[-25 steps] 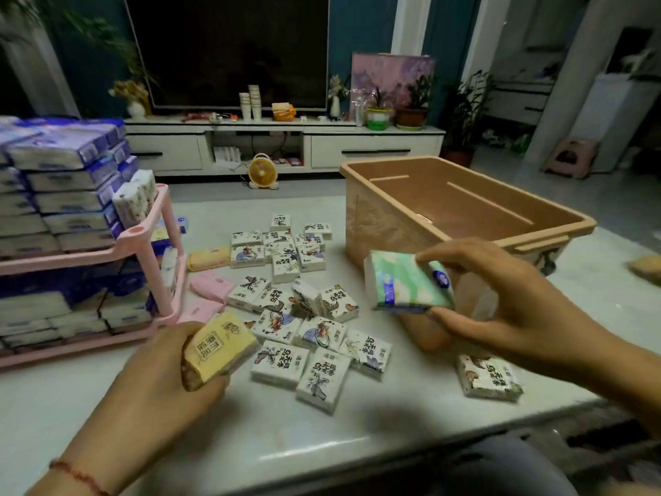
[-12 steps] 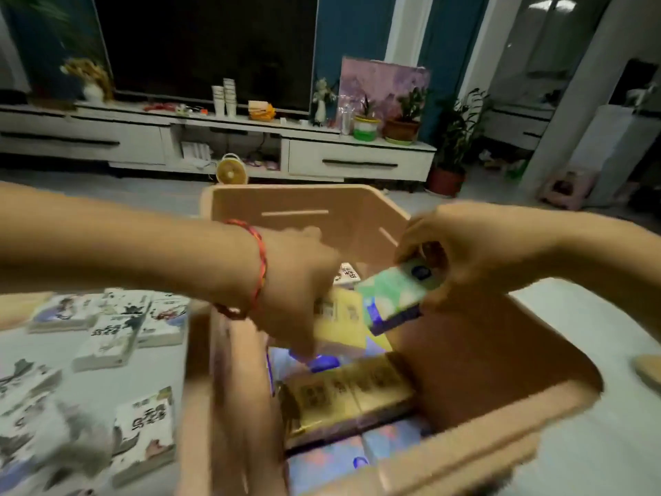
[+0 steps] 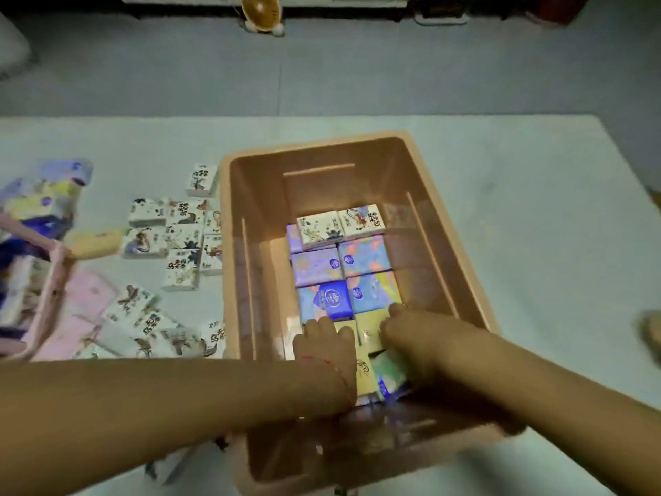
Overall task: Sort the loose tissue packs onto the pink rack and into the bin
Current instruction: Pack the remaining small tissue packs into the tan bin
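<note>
Both my hands reach down into the tan plastic bin [image 3: 475, 281] on the table. My left hand [image 3: 323, 347] lies over a yellow tissue pack [image 3: 365, 375] at the bin's near end, fingers curled over its far edge. My right hand [image 3: 411, 338] holds a green tissue pack [image 3: 391, 374] next to it, low against the packs below. Rows of blue and purple packs [image 3: 372, 293] cover the bin floor, with two white printed packs [image 3: 341, 225] on top at the far end. The pink rack [image 3: 53, 281] shows at the left edge, blurred.
Several loose white printed packs [image 3: 179, 241] lie on the table left of the bin, with a yellow pack [image 3: 94, 243] and pink packs [image 3: 89, 295] near the rack. A small fan [image 3: 261, 8] stands on the floor beyond the table.
My view has tipped down over the bin. Both hands have gone from above the rim down to the bin's near end, carrying the yellow and green packs onto the packs there.
</note>
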A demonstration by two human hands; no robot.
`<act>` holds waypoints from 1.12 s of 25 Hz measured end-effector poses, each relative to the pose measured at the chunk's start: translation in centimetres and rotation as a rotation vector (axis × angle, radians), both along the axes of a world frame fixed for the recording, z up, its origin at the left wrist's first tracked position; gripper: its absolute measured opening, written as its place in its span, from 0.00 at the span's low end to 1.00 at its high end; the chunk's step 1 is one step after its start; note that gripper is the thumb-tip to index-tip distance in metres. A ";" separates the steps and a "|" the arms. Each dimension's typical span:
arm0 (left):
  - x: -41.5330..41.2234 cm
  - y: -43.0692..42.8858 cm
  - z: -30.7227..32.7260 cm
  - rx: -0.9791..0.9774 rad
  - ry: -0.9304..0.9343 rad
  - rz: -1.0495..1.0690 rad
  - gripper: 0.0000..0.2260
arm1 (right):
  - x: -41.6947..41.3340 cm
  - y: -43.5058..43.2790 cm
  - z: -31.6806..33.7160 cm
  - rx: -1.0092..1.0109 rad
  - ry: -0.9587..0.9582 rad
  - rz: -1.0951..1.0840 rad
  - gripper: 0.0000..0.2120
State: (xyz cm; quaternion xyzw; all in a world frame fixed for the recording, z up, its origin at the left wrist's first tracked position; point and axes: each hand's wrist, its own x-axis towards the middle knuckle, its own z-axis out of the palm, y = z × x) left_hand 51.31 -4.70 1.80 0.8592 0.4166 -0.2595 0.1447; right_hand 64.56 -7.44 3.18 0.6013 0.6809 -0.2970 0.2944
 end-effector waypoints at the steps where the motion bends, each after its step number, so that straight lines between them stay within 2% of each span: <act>1: -0.7 -0.7 -0.5 -0.153 0.062 0.055 0.24 | -0.6 -0.4 0.4 0.018 -0.010 -0.006 0.18; 3: -0.4 -1.7 -1.5 -0.073 -0.223 0.007 0.14 | -1.2 -1.2 0.1 0.057 -0.030 -0.062 0.17; 5: -0.2 -2.1 2.0 -0.307 -0.024 0.123 0.16 | -1.4 -1.6 1.0 0.079 0.019 -0.184 0.17; 7: 0.0 -1.3 1.5 -0.173 -0.040 0.461 0.24 | -0.8 -1.4 1.8 0.085 0.100 -0.346 0.12; 9: -0.6 -0.8 1.0 -0.275 0.008 0.614 0.28 | -0.5 -1.1 2.9 0.023 0.171 -0.488 0.07; 12: -0.2 -1.3 0.0 -0.385 0.009 0.747 0.23 | -0.7 -1.1 2.1 -0.024 0.221 -0.506 0.12; 14: 0.2 -1.8 -0.7 -0.420 -0.068 0.852 0.20 | -1.4 -1.2 1.2 -0.025 0.252 -0.538 0.12; 16: 0.1 -1.9 -1.5 -0.446 -0.153 1.050 0.16 | -2.1 -1.3 0.4 -0.060 0.266 -0.552 0.10; 18: -0.3 -1.8 -2.0 -0.457 -0.223 1.264 0.14 | -2.8 -2.0 0.1 -0.100 0.288 -0.558 0.13; 21: -0.9 -1.6 -2.5 -0.554 -0.429 1.627 0.12 | -2.4 -2.3 0.5 -0.050 0.368 -0.700 0.16; 24: -0.5 -1.6 -2.6 -0.524 -0.468 1.625 0.15 | -0.6 -2.0 0.3 0.143 0.365 -0.899 0.14; 28: -0.1 -1.2 -2.5 -0.522 -0.459 1.554 0.14 | -0.3 -2.3 -0.6 0.095 0.420 -0.992 0.09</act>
